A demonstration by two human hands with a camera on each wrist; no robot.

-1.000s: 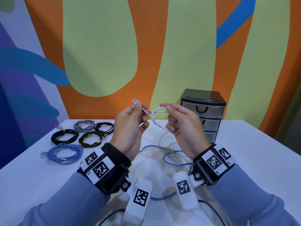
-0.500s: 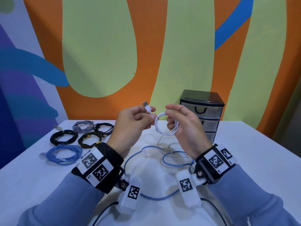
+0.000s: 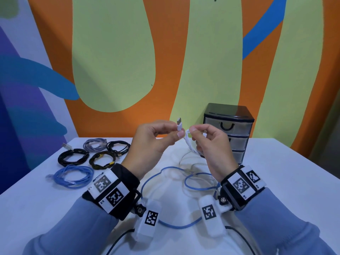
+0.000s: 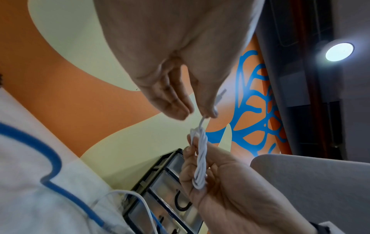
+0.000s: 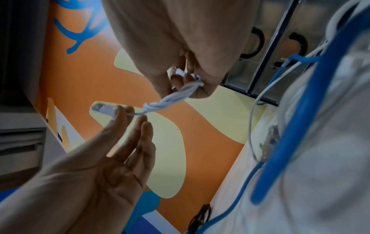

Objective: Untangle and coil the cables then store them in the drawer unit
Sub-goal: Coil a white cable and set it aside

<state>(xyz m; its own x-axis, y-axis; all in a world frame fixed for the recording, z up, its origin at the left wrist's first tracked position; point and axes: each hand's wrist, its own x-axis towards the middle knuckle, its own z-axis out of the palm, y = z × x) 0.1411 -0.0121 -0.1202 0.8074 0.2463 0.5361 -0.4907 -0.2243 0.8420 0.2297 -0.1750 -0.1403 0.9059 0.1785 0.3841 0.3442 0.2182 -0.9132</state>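
Two hands share our white cable [image 3: 190, 144] above the tabletop [image 3: 276, 181]: right hand [image 3: 211, 144] pinching its light, springy coil, left hand [image 3: 152, 140] pinching the stiff plug [image 3: 179, 124], the surest hold.

Both my hands are raised side by side, forearms converging. My left hand [image 3: 152, 140] pinches between thumb and forefinger, other fingers extended. My right hand [image 3: 211, 144] is curled, fingertips [image 5: 176, 82] closed in a grip.

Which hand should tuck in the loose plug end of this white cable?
Left hand: it pinches the USB plug, while the right hand grips the white cable coil.
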